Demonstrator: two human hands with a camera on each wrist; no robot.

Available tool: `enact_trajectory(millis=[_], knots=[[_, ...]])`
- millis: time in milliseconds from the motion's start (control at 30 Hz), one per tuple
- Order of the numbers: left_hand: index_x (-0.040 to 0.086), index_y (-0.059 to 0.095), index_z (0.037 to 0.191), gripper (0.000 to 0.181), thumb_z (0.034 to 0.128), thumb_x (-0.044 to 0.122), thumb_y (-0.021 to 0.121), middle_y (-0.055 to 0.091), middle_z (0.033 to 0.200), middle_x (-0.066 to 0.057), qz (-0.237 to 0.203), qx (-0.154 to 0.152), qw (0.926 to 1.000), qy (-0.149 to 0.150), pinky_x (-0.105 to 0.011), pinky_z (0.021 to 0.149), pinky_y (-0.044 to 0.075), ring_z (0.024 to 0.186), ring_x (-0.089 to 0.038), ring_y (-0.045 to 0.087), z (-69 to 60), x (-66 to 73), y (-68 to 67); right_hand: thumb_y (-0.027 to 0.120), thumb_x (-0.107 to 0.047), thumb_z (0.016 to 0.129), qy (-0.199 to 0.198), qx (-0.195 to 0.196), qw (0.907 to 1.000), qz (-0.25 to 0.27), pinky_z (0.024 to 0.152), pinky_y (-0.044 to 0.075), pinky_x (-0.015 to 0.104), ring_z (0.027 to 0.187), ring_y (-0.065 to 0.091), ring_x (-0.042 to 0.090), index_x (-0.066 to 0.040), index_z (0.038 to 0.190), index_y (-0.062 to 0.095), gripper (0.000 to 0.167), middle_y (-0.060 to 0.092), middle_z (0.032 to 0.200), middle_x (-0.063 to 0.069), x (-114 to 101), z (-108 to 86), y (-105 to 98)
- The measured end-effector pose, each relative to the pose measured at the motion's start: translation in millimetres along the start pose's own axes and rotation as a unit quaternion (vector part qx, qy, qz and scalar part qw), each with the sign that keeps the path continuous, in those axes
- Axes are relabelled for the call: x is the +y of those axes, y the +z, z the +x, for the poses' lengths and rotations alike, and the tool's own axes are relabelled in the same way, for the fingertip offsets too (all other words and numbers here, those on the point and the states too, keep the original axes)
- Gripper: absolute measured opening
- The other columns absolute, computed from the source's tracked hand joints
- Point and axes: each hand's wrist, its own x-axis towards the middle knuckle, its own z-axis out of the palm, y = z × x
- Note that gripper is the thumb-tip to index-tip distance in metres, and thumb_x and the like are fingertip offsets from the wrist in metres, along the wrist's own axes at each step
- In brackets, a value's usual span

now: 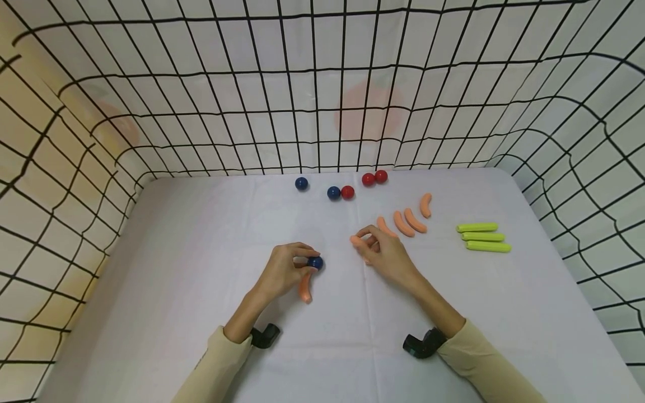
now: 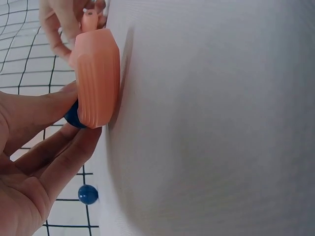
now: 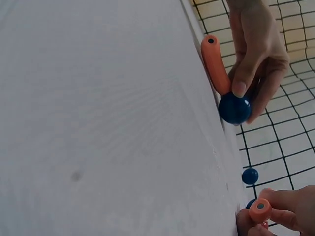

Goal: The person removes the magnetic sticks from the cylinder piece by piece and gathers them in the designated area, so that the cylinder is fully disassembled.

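Note:
My left hand pinches a glossy blue ball between thumb and fingertips, left of the table's middle. Against that ball's near side lies a curved orange stick; in the left wrist view its ribbed body hides most of the ball. A small dark disc shows in the stick's end in the right wrist view. Farther right, my right hand holds another curved orange stick, partly covered by the fingers. The right wrist view shows this stick's round end between thumb and fingers.
Beyond the hands lie a blue ball, another blue ball touching a red ball, and two red balls. Several curved orange sticks and three green sticks lie right. Black wire mesh encloses the white table.

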Motion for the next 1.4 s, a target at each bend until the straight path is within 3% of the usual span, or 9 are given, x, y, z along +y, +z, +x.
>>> enact_trajectory(millis=[200,400,767,900,1000,1067,1167,1267,1400], knots=[[-0.006,0.079,0.106,0.027,0.0799,-0.012,0.081,0.075,0.112,-0.018,0.0,0.012,0.9999,0.013,-0.028,0.079,0.065,0.1,-0.033,0.075,-0.3,-1.6,0.6,0.071,-0.029,0.099,0.034,-0.007,0.9992,0.02,0.068,0.052,0.023,0.079,0.068,0.015,-0.005,0.122,0.069,0.033,0.074,0.092,0.01,10,0.9,-7],[-0.005,0.079,0.109,0.028,0.081,-0.011,0.081,0.075,0.115,-0.018,-0.009,0.0,0.9999,-0.004,-0.028,0.082,0.064,0.104,-0.033,0.075,0.2,0.3,-1.1,0.07,-0.021,0.099,0.071,-0.036,0.9954,0.053,0.072,0.051,0.019,0.089,0.064,0.018,0.001,0.129,0.068,0.037,0.072,0.103,0.014,13,0.5,-12],[-0.004,0.078,0.111,0.028,0.0836,-0.008,0.08,0.074,0.117,-0.018,-0.011,-0.01,0.9999,-0.005,-0.03,0.086,0.063,0.108,-0.032,0.074,0.3,-1.2,-1.9,0.067,-0.023,0.103,0.092,-0.021,0.9886,0.117,0.063,0.053,0.02,0.069,0.062,0.015,0.002,0.123,0.07,0.033,0.071,0.087,0.017,12,-1.9,-16],[-0.005,0.078,0.11,0.027,0.0829,-0.009,0.08,0.075,0.116,-0.018,-0.012,-0.008,0.9999,-0.001,-0.03,0.085,0.064,0.107,-0.033,0.075,-0.1,-1.4,-1.4,0.067,-0.025,0.102,0.106,0.016,0.9847,0.138,0.071,0.054,0.017,0.079,0.067,0.015,0.0,0.126,0.071,0.035,0.076,0.102,0.019,10,-2.9,-18],[-0.005,0.078,0.11,0.027,0.0828,-0.009,0.081,0.074,0.117,-0.019,-0.01,-0.008,0.9999,0.001,-0.029,0.085,0.064,0.106,-0.033,0.075,-0.2,-0.8,-1.2,0.066,-0.023,0.103,0.109,0.057,0.9798,0.158,0.078,0.054,0.011,0.1,0.071,0.021,0.0,0.133,0.068,0.038,0.073,0.124,0.02,10,-3.3,-21],[-0.005,0.078,0.11,0.028,0.083,-0.008,0.081,0.074,0.117,-0.019,-0.009,-0.009,0.9999,-0.002,-0.029,0.085,0.064,0.107,-0.033,0.075,0.0,-0.9,-0.9,0.064,-0.021,0.104,0.098,0.077,0.9794,0.159,0.082,0.051,0.006,0.117,0.068,0.026,0.001,0.137,0.065,0.04,0.068,0.136,0.019,12,-3.2,-23],[-0.005,0.078,0.111,0.028,0.0832,-0.008,0.081,0.074,0.118,-0.018,-0.01,-0.01,0.9999,-0.006,-0.03,0.085,0.064,0.107,-0.033,0.075,0.2,-1.3,-0.5,0.066,-0.014,0.102,0.045,0.109,0.9842,0.132,0.08,0.048,0.003,0.122,0.066,0.03,0.002,0.135,0.066,0.036,0.068,0.137,0.018,17,-1.8,-22],[-0.005,0.078,0.111,0.028,0.0832,-0.007,0.081,0.074,0.118,-0.018,-0.01,-0.01,0.9999,-0.005,-0.03,0.085,0.064,0.106,-0.033,0.075,0.5,-2.0,-0.3,0.071,-0.007,0.097,-0.014,0.135,0.9883,0.069,0.077,0.051,0.007,0.108,0.072,0.032,0.004,0.126,0.071,0.03,0.073,0.125,0.02,20,-0.8,-18],[-0.005,0.078,0.11,0.028,0.0831,-0.007,0.081,0.074,0.117,-0.019,-0.012,-0.008,0.9999,0.002,-0.03,0.084,0.064,0.105,-0.033,0.076,0.4,-2.0,-0.5,0.077,-0.003,0.091,-0.048,0.146,0.9881,-0.013,0.077,0.061,0.025,0.094,0.074,0.03,0.002,0.116,0.077,0.025,0.077,0.112,0.02,17,-0.8,-13]])
